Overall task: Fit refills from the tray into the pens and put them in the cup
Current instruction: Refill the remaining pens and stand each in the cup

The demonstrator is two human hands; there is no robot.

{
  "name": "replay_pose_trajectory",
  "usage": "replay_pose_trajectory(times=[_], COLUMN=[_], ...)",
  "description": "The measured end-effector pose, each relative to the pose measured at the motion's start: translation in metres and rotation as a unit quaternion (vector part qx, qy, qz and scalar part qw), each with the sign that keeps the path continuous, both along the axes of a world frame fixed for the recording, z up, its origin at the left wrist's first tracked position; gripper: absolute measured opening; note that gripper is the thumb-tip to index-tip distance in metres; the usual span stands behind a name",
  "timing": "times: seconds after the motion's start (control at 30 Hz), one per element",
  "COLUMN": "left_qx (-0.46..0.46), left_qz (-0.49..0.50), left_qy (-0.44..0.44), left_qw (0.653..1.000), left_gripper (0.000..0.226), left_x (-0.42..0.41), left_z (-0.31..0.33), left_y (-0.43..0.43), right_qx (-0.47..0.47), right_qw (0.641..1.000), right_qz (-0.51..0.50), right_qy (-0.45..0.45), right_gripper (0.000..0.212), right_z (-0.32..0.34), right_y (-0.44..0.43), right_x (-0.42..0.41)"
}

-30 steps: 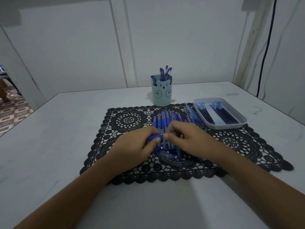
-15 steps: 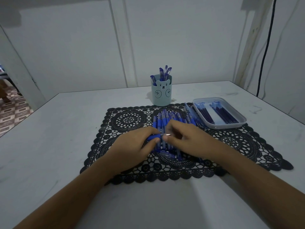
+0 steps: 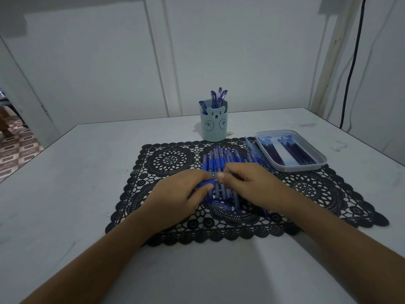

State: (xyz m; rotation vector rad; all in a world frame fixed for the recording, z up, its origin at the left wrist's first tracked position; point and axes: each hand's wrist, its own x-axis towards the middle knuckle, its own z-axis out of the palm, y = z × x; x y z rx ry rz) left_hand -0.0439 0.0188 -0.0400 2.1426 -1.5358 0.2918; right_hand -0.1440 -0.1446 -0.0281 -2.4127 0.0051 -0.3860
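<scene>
My left hand (image 3: 175, 198) grips a blue pen (image 3: 206, 184) that lies sideways over the mat. Fingertips of my right hand (image 3: 247, 185) meet the pen's right end and pinch it there; what they pinch is hidden. Under both hands lies a pile of several blue pens (image 3: 221, 159) on a black lace mat (image 3: 171, 161). A light blue bear cup (image 3: 213, 123) holding several pens stands beyond the mat. A grey tray (image 3: 315, 165) with several dark refills (image 3: 291, 150) sits at the right.
A loose blue pen cap (image 3: 222, 206) lies on the mat near my hands. The white table (image 3: 76, 194) ends close to a white wall behind the cup. A black cable (image 3: 350, 69) hangs down the wall at the right.
Half a second ago a thin metal tip showed between my hands; now my right fingertips have closed in against the pen's end and the tip is out of sight.
</scene>
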Motion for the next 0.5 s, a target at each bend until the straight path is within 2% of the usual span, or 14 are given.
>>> replay_pose_trajectory(times=[0.1, 0.23, 0.33, 0.43, 0.5], left_qx=[0.004, 0.010, 0.020, 0.029, 0.029], left_qz=[0.029, 0.059, 0.067, 0.067, 0.063], left_qy=[0.010, 0.033, 0.034, 0.034, 0.037], left_qw=[1.000, 0.998, 0.997, 0.997, 0.997], left_gripper=[0.028, 0.017, 0.016, 0.018, 0.018], left_x=[0.006, 0.015, 0.018, 0.019, 0.019], left_z=[0.001, 0.001, 0.001, 0.000, 0.000], left_y=[0.002, 0.008, 0.008, 0.007, 0.007], right_qx=[-0.024, -0.174, -0.241, -0.226, -0.149], right_qw=[0.999, 0.983, 0.966, 0.970, 0.986], right_qz=[-0.018, 0.022, 0.050, 0.061, 0.051], right_qy=[0.029, 0.047, 0.082, 0.067, 0.053], right_gripper=[0.034, 0.028, 0.031, 0.025, 0.015], right_z=[-0.002, -0.001, -0.002, -0.003, 0.000], right_y=[-0.002, -0.001, 0.002, 0.004, 0.003], right_x=[-0.001, -0.003, -0.004, -0.004, -0.003])
